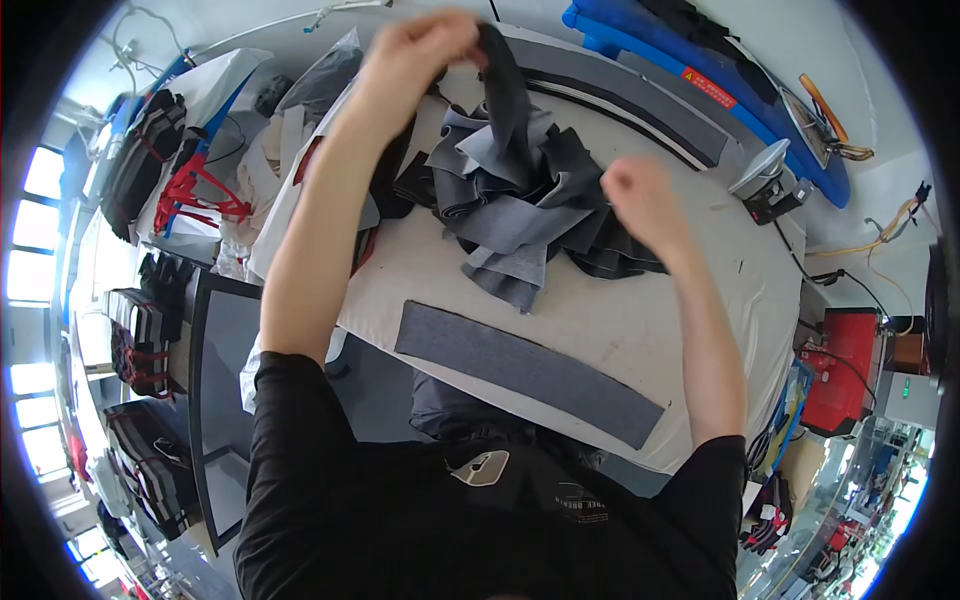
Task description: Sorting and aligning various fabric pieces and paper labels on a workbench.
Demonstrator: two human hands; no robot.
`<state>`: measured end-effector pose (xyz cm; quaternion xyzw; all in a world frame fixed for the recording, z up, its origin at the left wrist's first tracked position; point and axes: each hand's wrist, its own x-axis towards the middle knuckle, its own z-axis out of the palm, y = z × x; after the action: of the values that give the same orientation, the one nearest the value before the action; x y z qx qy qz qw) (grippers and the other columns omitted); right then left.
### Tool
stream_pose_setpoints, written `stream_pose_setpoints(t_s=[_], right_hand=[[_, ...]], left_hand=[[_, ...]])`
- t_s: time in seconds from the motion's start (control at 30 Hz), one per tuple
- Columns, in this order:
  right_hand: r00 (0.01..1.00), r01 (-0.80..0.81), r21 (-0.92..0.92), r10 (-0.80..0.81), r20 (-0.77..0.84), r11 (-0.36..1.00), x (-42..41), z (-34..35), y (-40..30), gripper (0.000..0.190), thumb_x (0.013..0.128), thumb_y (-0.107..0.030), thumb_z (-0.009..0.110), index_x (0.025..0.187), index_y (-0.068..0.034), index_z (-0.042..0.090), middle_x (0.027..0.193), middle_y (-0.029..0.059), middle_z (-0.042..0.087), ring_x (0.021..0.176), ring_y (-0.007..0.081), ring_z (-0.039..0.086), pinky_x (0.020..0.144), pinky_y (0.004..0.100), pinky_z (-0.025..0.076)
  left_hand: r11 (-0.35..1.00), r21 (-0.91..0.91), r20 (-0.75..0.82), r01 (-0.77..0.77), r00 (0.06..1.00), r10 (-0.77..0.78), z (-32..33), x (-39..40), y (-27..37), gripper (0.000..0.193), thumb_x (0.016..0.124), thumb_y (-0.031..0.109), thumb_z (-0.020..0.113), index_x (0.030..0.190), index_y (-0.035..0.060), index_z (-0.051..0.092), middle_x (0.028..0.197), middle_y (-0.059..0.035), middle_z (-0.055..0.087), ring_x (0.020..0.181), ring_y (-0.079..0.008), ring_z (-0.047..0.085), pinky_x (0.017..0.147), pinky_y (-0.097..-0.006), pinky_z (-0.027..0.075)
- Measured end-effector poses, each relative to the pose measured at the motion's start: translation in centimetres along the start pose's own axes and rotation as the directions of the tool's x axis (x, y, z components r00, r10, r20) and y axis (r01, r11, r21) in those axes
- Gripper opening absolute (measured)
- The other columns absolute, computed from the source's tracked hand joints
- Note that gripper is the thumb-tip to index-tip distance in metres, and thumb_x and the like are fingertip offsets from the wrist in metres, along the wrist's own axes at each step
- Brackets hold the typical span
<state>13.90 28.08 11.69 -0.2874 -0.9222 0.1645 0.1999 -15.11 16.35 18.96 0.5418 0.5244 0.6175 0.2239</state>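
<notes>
My left hand (pixel 435 45) is raised over the far side of the table, gripping the top end of a dark grey fabric strip (pixel 506 97). That strip hangs down into a tangled heap of grey and black fabric strips (pixel 525 202). Just right of the heap is my right hand (pixel 641 191), blurred, with curled fingers; whether it grips any cloth cannot be made out. One grey strip (pixel 525 371) lies flat along the near edge of the table. Beyond the heap, more strips lie in a neat flat stack (pixel 622 90).
A pale cloth covers the table (pixel 637 322). What looks like an iron (pixel 765 180) stands at its right rim, trailing a cord. Behind is a blue padded board (pixel 720 82). Bags and fabric (pixel 300 120) crowd the left; a red machine (pixel 840 367) stands right.
</notes>
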Motion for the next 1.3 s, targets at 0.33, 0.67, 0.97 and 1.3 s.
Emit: stream_pose_setpoints(t_s=[0.33, 0.67, 0.97, 1.3], right_hand=[[0.911, 0.258, 0.806, 0.144, -0.387, 0.532, 0.3, -18.2, -0.2, 0.040, 0.104, -0.027, 0.052, 0.130, 0.003, 0.057, 0.123, 0.0091, 0.063, 0.117, 0.0214, 0.057, 0.105, 0.0364, 0.041], [0.830, 0.087, 0.996, 0.556, -0.053, -0.034, -3.5, -16.9, 3.4, 0.032, 0.100, -0.020, 0.055, 0.123, 0.001, 0.063, 0.120, 0.0085, 0.067, 0.108, 0.0210, 0.064, 0.098, 0.0339, 0.050], [0.590, -0.290, 0.193, 0.334, -0.735, 0.937, -9.1, -18.3, 17.8, 0.023, 0.100, -0.021, 0.055, 0.096, -0.001, 0.066, 0.089, 0.0084, 0.069, 0.089, 0.0190, 0.066, 0.077, 0.0351, 0.051], [0.934, -0.245, -0.112, 0.203, -0.293, 0.963, -10.3, -2.6, 18.5, 0.029, 0.092, -0.024, 0.066, 0.111, -0.003, 0.066, 0.111, 0.0179, 0.066, 0.100, 0.0373, 0.063, 0.091, 0.0450, 0.049]], left_hand=[[0.963, -0.043, 0.201, -0.266, 0.942, 0.269, 7.5, 5.0, 15.8, 0.022, 0.094, 0.022, 0.061, 0.098, 0.0015, 0.069, 0.089, -0.0108, 0.072, 0.078, -0.0239, 0.069, 0.069, -0.0374, 0.054], [0.872, -0.168, 0.424, -0.459, 0.765, 0.484, 22.3, 5.4, 9.0, 0.026, 0.093, 0.012, 0.060, 0.111, -0.0054, 0.067, 0.101, -0.0197, 0.070, 0.088, -0.0312, 0.069, 0.083, -0.0358, 0.054], [0.526, 0.723, 0.560, -0.448, 0.826, -0.066, 12.7, 3.1, -11.5, 0.035, 0.086, 0.026, 0.065, 0.117, 0.0104, 0.066, 0.107, -0.0137, 0.071, 0.099, -0.0314, 0.069, 0.086, -0.0435, 0.054], [0.504, 0.860, 0.334, -0.085, 0.840, -0.428, 10.3, 1.5, -16.1, 0.031, 0.084, 0.040, 0.071, 0.098, 0.0129, 0.071, 0.090, -0.0107, 0.073, 0.090, -0.0312, 0.071, 0.078, -0.0436, 0.056]])
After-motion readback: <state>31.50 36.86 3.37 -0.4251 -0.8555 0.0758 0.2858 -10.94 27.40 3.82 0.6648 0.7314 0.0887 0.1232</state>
